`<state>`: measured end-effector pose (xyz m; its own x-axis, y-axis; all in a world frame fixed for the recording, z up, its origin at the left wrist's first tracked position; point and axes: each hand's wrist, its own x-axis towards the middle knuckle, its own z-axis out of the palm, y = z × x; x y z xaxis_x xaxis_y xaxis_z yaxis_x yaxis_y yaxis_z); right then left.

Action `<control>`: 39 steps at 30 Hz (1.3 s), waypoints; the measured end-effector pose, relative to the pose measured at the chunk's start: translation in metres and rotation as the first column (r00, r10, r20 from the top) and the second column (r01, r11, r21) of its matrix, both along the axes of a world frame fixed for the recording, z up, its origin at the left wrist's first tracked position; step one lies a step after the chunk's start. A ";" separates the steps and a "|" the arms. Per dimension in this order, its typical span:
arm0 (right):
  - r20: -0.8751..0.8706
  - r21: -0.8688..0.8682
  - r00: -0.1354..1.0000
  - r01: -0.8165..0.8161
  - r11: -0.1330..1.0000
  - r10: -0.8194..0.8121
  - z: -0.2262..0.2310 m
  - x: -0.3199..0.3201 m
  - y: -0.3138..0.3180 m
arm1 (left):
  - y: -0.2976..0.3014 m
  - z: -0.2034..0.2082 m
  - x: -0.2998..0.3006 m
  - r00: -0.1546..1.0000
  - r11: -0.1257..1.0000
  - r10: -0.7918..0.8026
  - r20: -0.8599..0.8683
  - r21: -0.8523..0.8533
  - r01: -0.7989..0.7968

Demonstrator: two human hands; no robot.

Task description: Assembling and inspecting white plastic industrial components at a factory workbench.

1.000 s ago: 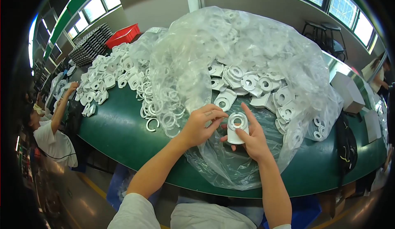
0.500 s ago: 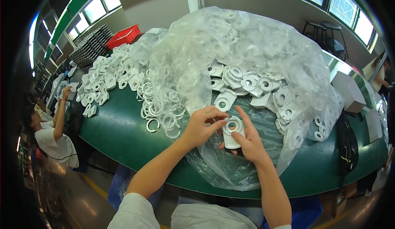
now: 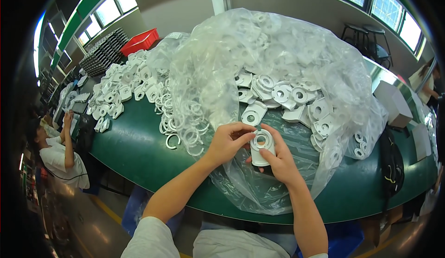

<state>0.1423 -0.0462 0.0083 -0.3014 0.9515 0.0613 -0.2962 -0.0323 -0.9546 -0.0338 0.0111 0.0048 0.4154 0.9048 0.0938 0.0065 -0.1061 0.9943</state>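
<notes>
Above the plastic sheet, at the middle of the table, I hold a white plastic part [image 3: 263,157] with a flat body and a round, ringed opening. My right hand [image 3: 282,162] grips its right side, thumb on the front face and fingers behind. The thumb and fingers of my left hand [image 3: 228,142] pinch the upper left rim of the opening; whether a separate ring lies there I cannot tell. Just beyond my hands lies a similar white part [image 3: 251,115]. Open white rings [image 3: 173,141] lie in a heap to the left of my left hand.
A large clear plastic bag [image 3: 287,35] full of white parts spreads over the green table [image 3: 134,149]. More loose parts [image 3: 123,89] lie left, near a red bin [image 3: 140,42]. White boxes [image 3: 393,103] and a black bag [image 3: 391,165] are right. A co-worker [image 3: 62,154] sits left.
My right index finger has come down from its raised position onto the part's top edge. The left fingers stay at the rim. The co-worker's hands have dropped lower.
</notes>
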 end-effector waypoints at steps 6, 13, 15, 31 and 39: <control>0.027 0.006 0.999 0.037 0.999 -0.037 -0.001 -0.001 0.000 | -0.003 0.002 0.002 0.999 1.000 -0.002 0.035 -0.025 0.003; -0.025 0.005 0.999 0.045 0.999 -0.045 -0.003 -0.001 0.002 | -0.001 0.001 0.000 0.998 0.999 -0.029 0.055 -0.042 0.031; -0.037 0.004 0.998 0.056 0.998 -0.056 -0.004 -0.002 0.001 | -0.001 0.001 0.000 0.999 0.998 -0.040 0.021 -0.044 0.041; 0.016 0.040 0.985 0.170 0.985 -0.170 -0.014 -0.004 0.002 | -0.010 0.009 0.004 1.000 0.999 -0.004 -0.009 0.052 0.004; 0.121 0.188 0.957 0.237 0.953 -0.262 -0.018 -0.007 0.004 | -0.012 0.019 0.005 0.990 0.923 0.033 -0.139 0.383 0.022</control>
